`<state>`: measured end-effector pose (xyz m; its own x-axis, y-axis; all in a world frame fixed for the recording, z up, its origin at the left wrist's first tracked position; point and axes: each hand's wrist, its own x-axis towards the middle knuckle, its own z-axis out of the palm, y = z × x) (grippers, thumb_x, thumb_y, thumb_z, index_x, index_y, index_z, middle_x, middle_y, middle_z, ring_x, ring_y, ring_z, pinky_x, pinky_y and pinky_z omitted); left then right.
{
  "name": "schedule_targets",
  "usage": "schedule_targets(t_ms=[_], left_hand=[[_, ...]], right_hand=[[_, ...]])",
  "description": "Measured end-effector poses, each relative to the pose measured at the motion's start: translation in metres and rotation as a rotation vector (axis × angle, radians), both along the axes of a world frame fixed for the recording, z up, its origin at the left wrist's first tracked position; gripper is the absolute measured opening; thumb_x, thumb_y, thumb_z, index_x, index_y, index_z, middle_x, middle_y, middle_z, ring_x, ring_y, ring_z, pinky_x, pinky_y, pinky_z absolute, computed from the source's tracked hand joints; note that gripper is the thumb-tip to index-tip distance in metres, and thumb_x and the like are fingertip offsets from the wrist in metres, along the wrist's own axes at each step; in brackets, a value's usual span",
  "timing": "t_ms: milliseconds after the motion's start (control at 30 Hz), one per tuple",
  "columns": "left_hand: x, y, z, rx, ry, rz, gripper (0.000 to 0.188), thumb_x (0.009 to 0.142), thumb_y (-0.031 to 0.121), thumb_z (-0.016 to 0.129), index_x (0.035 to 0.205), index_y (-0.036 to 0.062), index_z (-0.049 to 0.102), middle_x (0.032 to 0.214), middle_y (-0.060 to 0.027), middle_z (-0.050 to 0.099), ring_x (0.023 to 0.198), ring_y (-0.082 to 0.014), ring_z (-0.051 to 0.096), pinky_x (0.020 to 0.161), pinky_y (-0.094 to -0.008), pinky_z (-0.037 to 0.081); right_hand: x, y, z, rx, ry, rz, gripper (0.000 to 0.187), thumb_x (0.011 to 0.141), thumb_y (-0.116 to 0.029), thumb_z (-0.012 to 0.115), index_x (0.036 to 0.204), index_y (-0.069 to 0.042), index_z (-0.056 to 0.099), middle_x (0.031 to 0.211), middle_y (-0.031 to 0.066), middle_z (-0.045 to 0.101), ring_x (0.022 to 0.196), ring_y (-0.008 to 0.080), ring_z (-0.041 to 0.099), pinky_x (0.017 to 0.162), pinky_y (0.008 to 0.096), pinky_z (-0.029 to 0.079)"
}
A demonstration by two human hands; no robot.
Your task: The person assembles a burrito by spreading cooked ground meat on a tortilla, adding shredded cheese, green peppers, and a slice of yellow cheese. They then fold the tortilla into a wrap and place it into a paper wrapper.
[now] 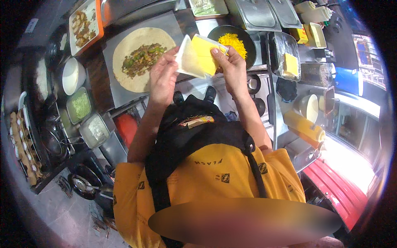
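Observation:
In front of me, both hands are up at chest height over the counter's near edge. My right hand pinches a yellow cheese slice, its thumb lying on the face of the slice. My left hand grips the edge of a pale, thin wrapper sheet, which stands away from the cheese like an opened flap. Left of the hands lies a large flat tortilla with chopped meat and green pepper filling along its middle. A black bowl of yellow shreds or grains sits just beyond my right hand.
An orange-rimmed tray of browned pieces stands far left. Nearer are a white bowl, a tub of shredded green and a tub of white bits. On the right are plastic-wrapped yellow slices and a squeeze bottle.

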<state>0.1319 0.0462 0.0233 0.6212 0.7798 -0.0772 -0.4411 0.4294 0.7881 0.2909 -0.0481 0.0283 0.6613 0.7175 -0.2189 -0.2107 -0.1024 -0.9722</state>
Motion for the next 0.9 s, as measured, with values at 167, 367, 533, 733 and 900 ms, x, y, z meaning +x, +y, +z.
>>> schedule_targets(t_ms=[167,367,533,733,900], left_hand=[[-0.044,0.025,-0.001,-0.209,-0.303,0.052,0.022,0.089,0.021,0.047,0.102,0.0069,0.057,0.109,-0.0192,0.061,0.102,-0.0293,0.058,0.105,-0.0544,0.034],[-0.08,0.054,-0.043,-0.404,-0.148,-0.086,0.031,0.095,0.031,0.045,0.109,0.0077,0.058,0.077,-0.0013,0.051,0.056,-0.0097,0.042,0.056,-0.0266,0.045],[-0.062,0.024,-0.031,-0.548,-0.137,-0.295,0.034,0.099,0.031,0.045,0.12,0.006,0.054,0.095,-0.0043,0.064,0.052,-0.0034,0.046,0.034,-0.0172,0.029],[-0.065,0.02,-0.02,-0.35,0.252,-0.023,0.021,0.095,0.02,0.057,0.107,0.0024,0.062,0.093,-0.0023,0.063,0.057,-0.0047,0.051,0.045,-0.0185,0.038],[-0.056,0.013,-0.015,-0.157,0.364,0.146,0.022,0.092,0.016,0.063,0.105,-0.0021,0.066,0.094,-0.0038,0.066,0.078,-0.0066,0.06,0.068,-0.0205,0.047]], right_hand=[[-0.009,0.01,-0.001,0.019,0.165,-0.001,0.021,0.091,-0.014,0.063,0.107,-0.001,0.062,0.095,0.0052,0.067,0.081,0.0102,0.063,0.069,0.0232,0.05],[-0.029,0.013,0.018,0.064,0.18,0.273,0.025,0.092,-0.019,0.064,0.11,-0.003,0.059,0.097,0.0049,0.067,0.084,0.0087,0.063,0.074,0.0231,0.05],[-0.042,0.023,0.014,-0.059,0.017,0.356,0.024,0.091,-0.02,0.065,0.107,-0.002,0.061,0.094,0.0046,0.067,0.081,0.0084,0.061,0.073,0.0236,0.049],[-0.057,0.031,-0.008,-0.14,-0.643,0.22,0.031,0.09,-0.018,0.065,0.113,0.003,0.059,0.107,0.0117,0.063,0.083,0.0129,0.06,0.072,0.0286,0.051],[-0.084,0.03,0.001,-0.087,-0.635,0.413,0.043,0.091,-0.023,0.062,0.127,-0.001,0.054,0.103,0.0181,0.066,0.089,0.0293,0.064,0.078,0.0357,0.051]])
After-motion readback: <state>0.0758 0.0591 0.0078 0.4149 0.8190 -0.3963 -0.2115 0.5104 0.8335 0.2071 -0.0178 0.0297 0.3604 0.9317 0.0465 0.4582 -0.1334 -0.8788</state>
